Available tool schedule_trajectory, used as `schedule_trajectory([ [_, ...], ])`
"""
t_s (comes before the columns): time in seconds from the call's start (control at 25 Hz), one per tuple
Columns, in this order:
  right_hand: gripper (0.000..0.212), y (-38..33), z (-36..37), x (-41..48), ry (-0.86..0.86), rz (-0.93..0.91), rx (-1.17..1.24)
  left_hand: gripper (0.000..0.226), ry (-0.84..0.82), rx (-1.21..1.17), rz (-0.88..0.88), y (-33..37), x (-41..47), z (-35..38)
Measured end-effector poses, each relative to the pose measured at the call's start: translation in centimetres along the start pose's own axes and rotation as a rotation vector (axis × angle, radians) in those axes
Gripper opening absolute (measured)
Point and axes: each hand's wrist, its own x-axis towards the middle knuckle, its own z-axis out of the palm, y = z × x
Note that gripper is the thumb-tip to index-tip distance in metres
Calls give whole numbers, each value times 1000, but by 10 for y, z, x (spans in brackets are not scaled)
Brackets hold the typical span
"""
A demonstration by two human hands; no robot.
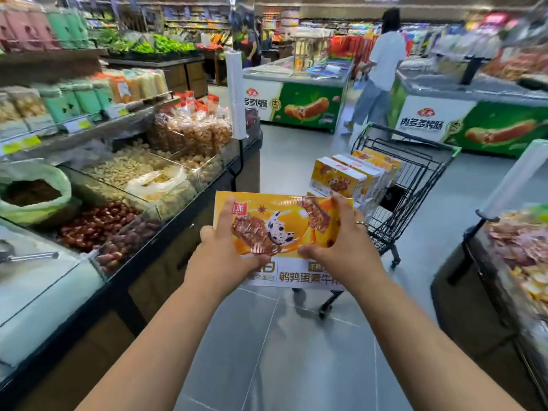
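A supermarket aisle with a grey tiled floor runs ahead between a bulk-food table [166, 247] on the left and chest freezers [299, 102] with sausage adverts further back, where another shopper [382, 63] stands. In the middle of the view the person holds a flat yellow snack box [281, 229] in the air above the floor, printed face up, just short of a black wire shopping cart [421, 179]. The left hand [225, 250] grips the box's left end, its thumb lying on the printed face and the fingers curled under the edge. The right hand [341, 241] clamps the right end, with the fingers [341, 212] hooked over the far edge and the thumb along the near one. Several matching yellow boxes [338, 179] already stand on edge in a row inside the cart, so the loading looks partly done. This box has yet to join them, and the cart has room behind the row. On the table, clear bins hold loose peanuts [118, 170], red dates [95, 223] and darker dried fruit, and a green bag [32, 192] sits open with brown powder in it. A roll of plastic produce bags [236, 96] hangs on a post at the table's corner.
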Motion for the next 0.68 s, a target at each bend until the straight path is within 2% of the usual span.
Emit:
schedule_trajectory([
  [0.36,113,2,18,125,177,200,-6,119,-174,51,213,33,184,18],
  [0.68,109,55,17,250,262,304,-24,119,-243,28,300,84,318,79],
])
